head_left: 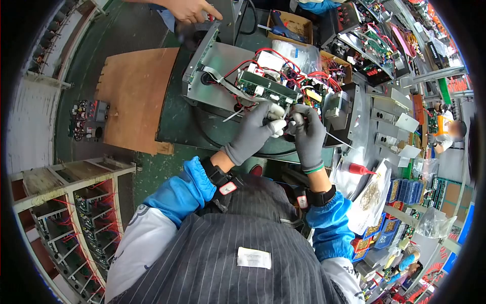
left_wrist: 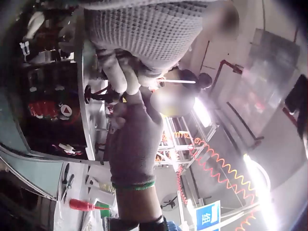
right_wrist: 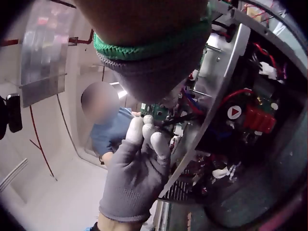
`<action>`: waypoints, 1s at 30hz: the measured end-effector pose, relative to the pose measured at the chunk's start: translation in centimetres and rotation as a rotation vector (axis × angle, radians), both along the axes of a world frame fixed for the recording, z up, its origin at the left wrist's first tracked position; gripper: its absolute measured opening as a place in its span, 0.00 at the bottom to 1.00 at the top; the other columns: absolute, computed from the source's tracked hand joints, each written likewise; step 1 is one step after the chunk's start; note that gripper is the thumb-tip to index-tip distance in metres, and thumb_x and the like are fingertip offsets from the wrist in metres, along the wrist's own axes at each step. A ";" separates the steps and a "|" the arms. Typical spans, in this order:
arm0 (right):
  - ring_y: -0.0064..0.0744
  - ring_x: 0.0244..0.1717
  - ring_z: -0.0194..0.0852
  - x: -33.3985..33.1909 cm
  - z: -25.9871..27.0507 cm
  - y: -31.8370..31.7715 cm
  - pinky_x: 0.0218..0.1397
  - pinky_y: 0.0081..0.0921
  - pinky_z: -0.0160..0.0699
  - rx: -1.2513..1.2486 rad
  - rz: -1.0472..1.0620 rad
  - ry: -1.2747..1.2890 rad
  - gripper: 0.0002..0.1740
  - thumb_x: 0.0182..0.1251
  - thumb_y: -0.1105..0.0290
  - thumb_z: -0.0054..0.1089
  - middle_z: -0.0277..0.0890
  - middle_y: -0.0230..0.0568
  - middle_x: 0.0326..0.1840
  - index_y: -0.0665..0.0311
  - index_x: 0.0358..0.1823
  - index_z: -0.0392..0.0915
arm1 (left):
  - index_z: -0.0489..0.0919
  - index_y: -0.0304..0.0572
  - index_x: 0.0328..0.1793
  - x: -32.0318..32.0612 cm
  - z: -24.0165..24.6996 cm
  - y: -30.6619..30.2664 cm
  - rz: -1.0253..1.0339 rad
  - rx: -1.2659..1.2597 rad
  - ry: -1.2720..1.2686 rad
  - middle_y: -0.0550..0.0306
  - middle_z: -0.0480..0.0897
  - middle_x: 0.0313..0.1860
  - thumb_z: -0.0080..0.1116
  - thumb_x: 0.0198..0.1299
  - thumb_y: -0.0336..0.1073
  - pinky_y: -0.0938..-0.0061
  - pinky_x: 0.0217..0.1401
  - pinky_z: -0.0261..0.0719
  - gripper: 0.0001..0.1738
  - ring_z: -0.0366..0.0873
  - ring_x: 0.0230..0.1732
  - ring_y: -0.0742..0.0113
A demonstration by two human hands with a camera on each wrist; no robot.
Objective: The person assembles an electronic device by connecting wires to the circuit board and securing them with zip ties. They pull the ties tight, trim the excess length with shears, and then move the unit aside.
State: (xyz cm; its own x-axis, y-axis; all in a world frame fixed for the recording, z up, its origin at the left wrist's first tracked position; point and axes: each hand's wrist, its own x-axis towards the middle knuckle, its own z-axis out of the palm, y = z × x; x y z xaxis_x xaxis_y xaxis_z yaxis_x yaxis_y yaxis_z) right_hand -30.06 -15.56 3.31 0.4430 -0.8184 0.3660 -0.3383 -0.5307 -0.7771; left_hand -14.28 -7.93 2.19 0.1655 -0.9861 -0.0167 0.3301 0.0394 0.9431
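An open metal equipment chassis (head_left: pixel 223 61) filled with circuit boards and red wires lies on the dark bench. At its near edge my gloved left hand (head_left: pixel 255 129) and gloved right hand (head_left: pixel 309 134) meet, fingers curled and fingertips close together. They pinch a thin white cable tie (left_wrist: pixel 179 81), which sticks out between them in the left wrist view. Dark wires (right_wrist: pixel 180 119) run from the chassis to the left fingertips in the right wrist view. The right glove hides its own fingertips there. A green circuit board (head_left: pixel 268 87) sits just beyond both hands.
Another person's hand (head_left: pixel 190 10) reaches in at the far left of the bench. Cardboard boxes (head_left: pixel 291 25) stand behind the chassis. To the right are a red bottle (head_left: pixel 358 168) and blue parts bins (head_left: pixel 387 233). A wooden board (head_left: pixel 134 99) lies at left.
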 end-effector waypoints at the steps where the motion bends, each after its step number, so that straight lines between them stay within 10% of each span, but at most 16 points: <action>1: 0.31 0.36 0.83 0.0 -0.2 0.3 0.41 0.27 0.81 0.221 -0.029 -0.091 0.06 0.74 0.75 0.61 0.84 0.43 0.40 0.67 0.49 0.78 | 0.81 0.34 0.48 -0.1 -0.1 -0.2 -0.001 0.002 0.000 0.62 0.83 0.42 0.62 0.69 0.31 0.79 0.41 0.81 0.07 0.80 0.38 0.77; 14: 0.19 0.39 0.82 -0.2 -1.3 1.0 0.44 0.21 0.83 0.352 -0.003 -0.229 0.11 0.72 0.76 0.63 0.85 0.38 0.41 0.70 0.53 0.79 | 0.85 0.35 0.51 0.7 0.7 0.3 -0.028 0.084 -0.388 0.61 0.86 0.39 0.63 0.66 0.30 0.78 0.38 0.79 0.10 0.79 0.36 0.79; 30: 0.33 0.42 0.89 -0.2 -2.1 1.0 0.46 0.27 0.85 0.088 -0.059 -0.119 0.17 0.70 0.74 0.67 0.87 0.45 0.43 0.67 0.57 0.78 | 0.85 0.32 0.53 1.5 1.2 -0.5 -0.154 0.223 -0.348 0.58 0.87 0.39 0.63 0.64 0.31 0.78 0.37 0.82 0.13 0.82 0.35 0.78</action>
State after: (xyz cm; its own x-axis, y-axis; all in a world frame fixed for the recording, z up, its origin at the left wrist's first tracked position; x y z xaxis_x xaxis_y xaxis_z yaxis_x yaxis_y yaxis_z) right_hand -30.28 -14.57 1.21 0.3513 -0.8728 0.3387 -0.2697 -0.4408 -0.8561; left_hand -12.81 -8.40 3.43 0.0507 -0.9783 -0.2007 -0.0230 -0.2020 0.9791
